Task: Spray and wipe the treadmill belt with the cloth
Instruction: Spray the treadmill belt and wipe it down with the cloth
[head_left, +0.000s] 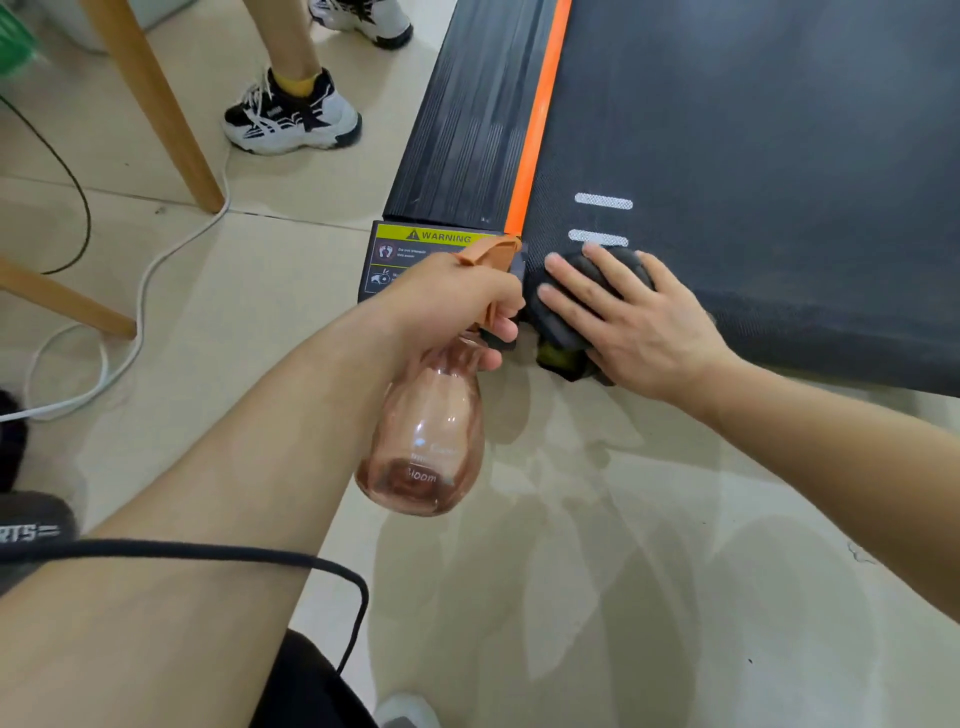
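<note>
The black treadmill belt (753, 156) fills the upper right, with an orange stripe (537, 119) and a ribbed side rail (467, 114) to its left. My right hand (639, 317) lies flat with straight fingers on a dark cloth (566, 317) at the belt's near left corner. Part of the cloth hangs over the belt's rear edge. My left hand (457, 296) grips the neck of a clear pink spray bottle (426, 441) with an orange trigger head (488, 249), held above the floor just left of the cloth.
A yellow warning label (415, 254) sits at the rail's end. Another person's feet in sneakers (291, 114) stand at upper left beside wooden table legs (156, 104). A white cable (130, 322) and black cables cross the tiled floor (623, 571).
</note>
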